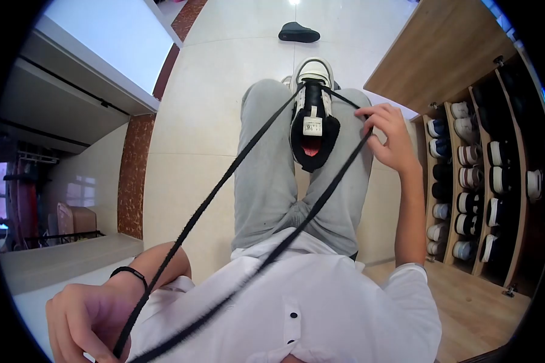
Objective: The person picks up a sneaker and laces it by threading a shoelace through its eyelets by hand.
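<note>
A black and white sneaker (313, 115) rests on my grey-trousered thighs, its toe pointing away from me and its opening towards me. A white label shows on its tongue. From the left side of the shoe, a long black shoelace (223, 178) runs taut to my left hand (85, 323), low at the left edge, with fingers closed around it. My right hand (389, 134), beside the shoe over the right thigh, pinches the lace coming from the other side. From there the lace slants back down across my shirt to my left hand. The lace ends are hidden.
On the tiled floor ahead lies a dark shoe (299, 32). At my right stands an open shoe cabinet (451, 209) with several pairs on its shelves and a raised wooden door (433, 51). White cabinetry (106, 45) is at the left.
</note>
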Tool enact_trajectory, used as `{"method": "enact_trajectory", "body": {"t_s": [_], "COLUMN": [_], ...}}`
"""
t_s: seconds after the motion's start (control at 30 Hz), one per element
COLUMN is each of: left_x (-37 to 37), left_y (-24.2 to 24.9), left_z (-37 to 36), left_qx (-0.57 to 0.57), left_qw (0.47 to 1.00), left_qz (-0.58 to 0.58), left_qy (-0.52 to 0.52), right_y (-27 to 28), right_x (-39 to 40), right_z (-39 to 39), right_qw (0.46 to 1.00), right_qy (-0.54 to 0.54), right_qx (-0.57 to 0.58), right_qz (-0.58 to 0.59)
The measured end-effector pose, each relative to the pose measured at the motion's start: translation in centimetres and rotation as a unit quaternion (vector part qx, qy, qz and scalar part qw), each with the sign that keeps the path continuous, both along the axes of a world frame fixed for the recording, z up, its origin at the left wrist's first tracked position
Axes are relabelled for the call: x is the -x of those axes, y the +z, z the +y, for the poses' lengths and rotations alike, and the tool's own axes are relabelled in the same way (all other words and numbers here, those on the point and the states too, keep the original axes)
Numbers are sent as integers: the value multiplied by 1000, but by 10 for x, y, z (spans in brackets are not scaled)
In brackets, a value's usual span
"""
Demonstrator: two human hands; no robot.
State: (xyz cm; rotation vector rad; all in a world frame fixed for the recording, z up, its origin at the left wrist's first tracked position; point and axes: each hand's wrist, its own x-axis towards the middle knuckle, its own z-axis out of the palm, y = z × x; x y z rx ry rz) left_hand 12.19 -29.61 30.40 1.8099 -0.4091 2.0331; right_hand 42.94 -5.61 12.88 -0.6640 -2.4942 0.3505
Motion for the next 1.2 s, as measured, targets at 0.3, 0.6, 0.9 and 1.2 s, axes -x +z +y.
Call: {"method": "enact_trajectory", "body": {"t_s": [0.3,0.6,0.9,1.2], "left_x": [-3,10,5,26], "left_y": [8,17,18,15], "left_z": [-6,-24,-16,-24], "left_qx": [-2,-80,-101,-41], "left_qw": [1000,969,964,984], "left_qz": [9,-192,-206,-148], "left_qy": [-13,-130,-131,-86], "right_y": [6,8,1,13], "right_x": [23,47,113,121], "right_z": [9,42,79,77], "right_qw": [975,973,992,990], "right_qy": [-42,-97,-61,-64], "right_qx": [106,137,82,-9], "right_qz": [193,156,-68,-124]}}
